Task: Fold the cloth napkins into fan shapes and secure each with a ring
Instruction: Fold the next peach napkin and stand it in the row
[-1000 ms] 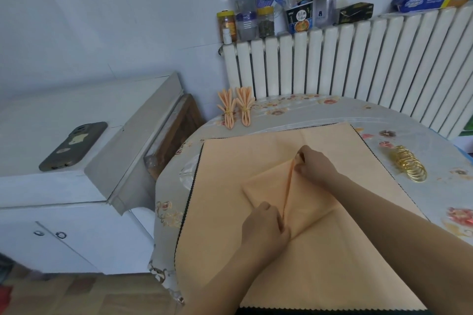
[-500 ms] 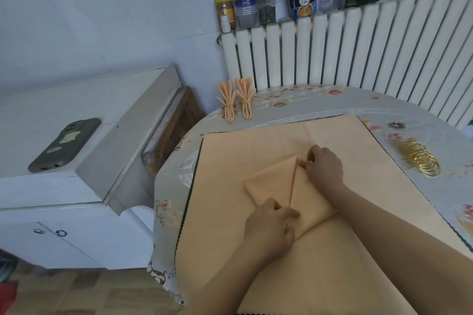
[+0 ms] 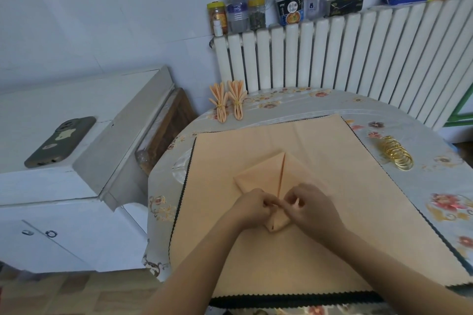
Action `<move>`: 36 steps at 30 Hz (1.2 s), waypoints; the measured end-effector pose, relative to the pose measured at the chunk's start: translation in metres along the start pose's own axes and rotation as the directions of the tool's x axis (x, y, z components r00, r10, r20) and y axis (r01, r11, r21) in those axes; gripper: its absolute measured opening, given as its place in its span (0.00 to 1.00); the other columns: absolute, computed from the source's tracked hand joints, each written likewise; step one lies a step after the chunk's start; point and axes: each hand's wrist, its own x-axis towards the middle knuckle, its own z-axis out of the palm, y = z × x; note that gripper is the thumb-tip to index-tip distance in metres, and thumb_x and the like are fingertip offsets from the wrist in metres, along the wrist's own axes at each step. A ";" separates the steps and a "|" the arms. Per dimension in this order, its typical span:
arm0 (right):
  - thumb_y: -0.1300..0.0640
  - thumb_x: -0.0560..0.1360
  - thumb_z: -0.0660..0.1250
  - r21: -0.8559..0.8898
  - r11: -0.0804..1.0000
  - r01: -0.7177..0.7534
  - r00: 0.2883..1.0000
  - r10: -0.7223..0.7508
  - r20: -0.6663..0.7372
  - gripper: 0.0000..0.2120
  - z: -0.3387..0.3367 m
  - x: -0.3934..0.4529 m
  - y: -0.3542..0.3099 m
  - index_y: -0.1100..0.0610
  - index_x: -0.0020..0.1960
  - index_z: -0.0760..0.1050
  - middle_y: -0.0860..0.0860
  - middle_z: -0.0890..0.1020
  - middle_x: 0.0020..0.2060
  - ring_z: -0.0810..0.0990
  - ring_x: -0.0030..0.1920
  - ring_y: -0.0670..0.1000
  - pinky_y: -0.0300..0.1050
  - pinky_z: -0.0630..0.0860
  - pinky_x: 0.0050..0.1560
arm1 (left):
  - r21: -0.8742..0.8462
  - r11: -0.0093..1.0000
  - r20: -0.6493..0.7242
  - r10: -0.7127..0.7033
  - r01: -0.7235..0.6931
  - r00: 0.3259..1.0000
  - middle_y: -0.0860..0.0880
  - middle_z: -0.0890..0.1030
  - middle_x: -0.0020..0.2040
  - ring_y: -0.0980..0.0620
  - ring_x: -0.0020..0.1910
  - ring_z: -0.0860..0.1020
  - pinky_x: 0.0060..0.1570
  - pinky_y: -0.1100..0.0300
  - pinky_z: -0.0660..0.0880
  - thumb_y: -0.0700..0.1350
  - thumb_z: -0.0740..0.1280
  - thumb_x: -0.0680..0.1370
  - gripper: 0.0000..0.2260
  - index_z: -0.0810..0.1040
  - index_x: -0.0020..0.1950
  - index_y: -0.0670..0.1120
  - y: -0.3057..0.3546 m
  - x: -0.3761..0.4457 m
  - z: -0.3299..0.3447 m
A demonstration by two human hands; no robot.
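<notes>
The napkin (image 3: 266, 174) lay at the counter's (image 3: 409, 202) centre on a larger cloth (image 3: 332, 250); the left hand (image 3: 252, 208) and right hand (image 3: 311, 206) both pinched its six-o'clock corner; pleats wanted even width, each crease pressed flat; rings (image 3: 395, 152) waited at two o'clock.

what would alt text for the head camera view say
Both hands, left and right, pinch the near end of a peach napkin on a peach cloth. Two ringed fan napkins lie at the table's far edge and gold rings to the right.
</notes>
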 end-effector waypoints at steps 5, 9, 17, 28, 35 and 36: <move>0.46 0.71 0.57 -0.144 0.974 0.176 0.982 -0.162 0.101 0.13 0.014 -0.039 -0.021 0.49 0.44 0.78 0.44 0.81 0.38 0.78 0.37 0.46 0.39 0.74 0.33 | -0.022 1.000 0.043 -0.022 0.023 0.999 0.46 0.83 0.54 0.50 0.54 0.79 0.47 0.67 0.70 0.38 0.61 0.76 0.16 0.81 0.60 0.50 0.006 -0.001 0.000; 0.51 0.69 0.62 -0.239 0.938 0.250 0.968 -0.251 0.026 0.10 0.027 -0.025 -0.019 0.50 0.39 0.82 0.46 0.82 0.34 0.80 0.33 0.47 0.39 0.75 0.26 | 0.005 1.000 0.059 -0.013 0.012 0.998 0.43 0.83 0.53 0.47 0.54 0.80 0.49 0.61 0.73 0.34 0.60 0.72 0.19 0.82 0.58 0.47 0.008 -0.003 -0.002; 0.53 0.66 0.62 -0.195 0.893 0.405 0.911 -0.375 0.173 0.09 -0.012 -0.035 -0.004 0.51 0.36 0.81 0.45 0.82 0.37 0.79 0.31 0.48 0.37 0.71 0.27 | 0.165 0.981 0.011 0.099 -0.099 0.995 0.41 0.82 0.54 0.45 0.54 0.78 0.44 0.64 0.66 0.36 0.62 0.75 0.15 0.82 0.58 0.45 0.023 -0.011 0.012; 0.66 0.67 0.67 -0.214 0.972 0.094 0.967 -0.038 0.252 0.11 -0.083 -0.053 0.051 0.51 0.39 0.82 0.46 0.81 0.45 0.80 0.47 0.51 0.39 0.71 0.45 | 0.302 0.903 -0.053 0.335 -0.305 0.941 0.46 0.65 0.71 0.48 0.72 0.59 0.74 0.54 0.46 0.46 0.63 0.79 0.10 0.73 0.58 0.44 0.037 -0.015 0.050; 0.52 0.73 0.59 -0.202 0.966 0.160 0.983 -0.137 0.124 0.17 -0.033 -0.074 0.025 0.55 0.55 0.81 0.50 0.84 0.51 0.82 0.52 0.50 0.44 0.77 0.53 | 0.354 0.904 -0.052 0.275 -0.240 0.960 0.50 0.57 0.77 0.56 0.76 0.51 0.74 0.54 0.40 0.49 0.53 0.83 0.21 0.58 0.76 0.47 0.031 -0.020 0.061; 0.51 0.74 0.57 -0.207 0.963 0.172 0.982 -0.152 0.107 0.18 -0.028 -0.076 0.027 0.55 0.54 0.82 0.49 0.84 0.50 0.82 0.52 0.49 0.44 0.76 0.53 | 0.372 0.902 -0.046 0.255 -0.220 0.966 0.51 0.54 0.78 0.57 0.77 0.49 0.73 0.55 0.39 0.50 0.52 0.83 0.22 0.55 0.77 0.49 0.025 -0.020 0.060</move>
